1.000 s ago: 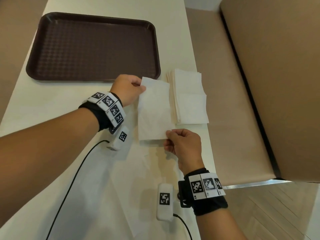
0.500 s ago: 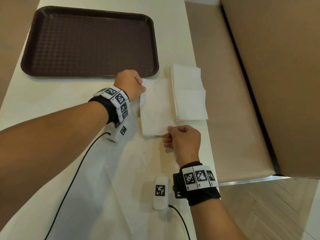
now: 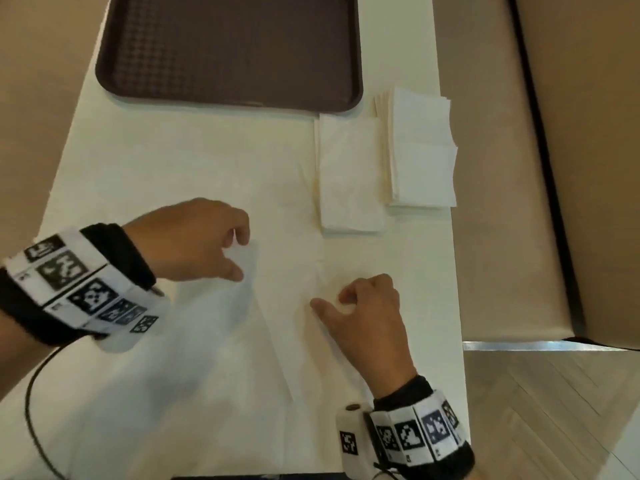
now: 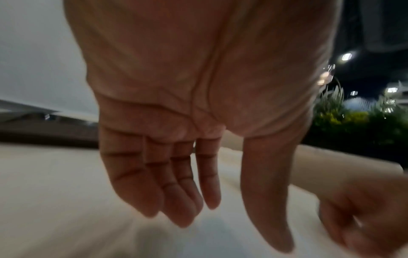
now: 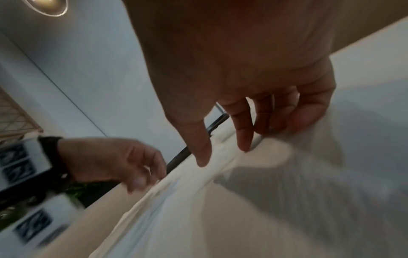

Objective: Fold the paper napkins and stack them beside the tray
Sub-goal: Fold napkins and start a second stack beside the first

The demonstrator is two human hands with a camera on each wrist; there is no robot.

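While the left hand [image 3: 194, 237] hangs relaxed, the right hand [image 3: 363, 306] pinches an unfolded napkin [image 3: 284, 306]

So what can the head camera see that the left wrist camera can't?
Only the head view shows the whole brown tray, the folded napkin lying just below its corner, the stack of napkins to the right of that, and both wristbands. Only the left wrist view shows the left hand's palm side, with its fingers loosely open and holding nothing, plus green plants and lights far behind. Both views show the left hand, the right hand and the white table.
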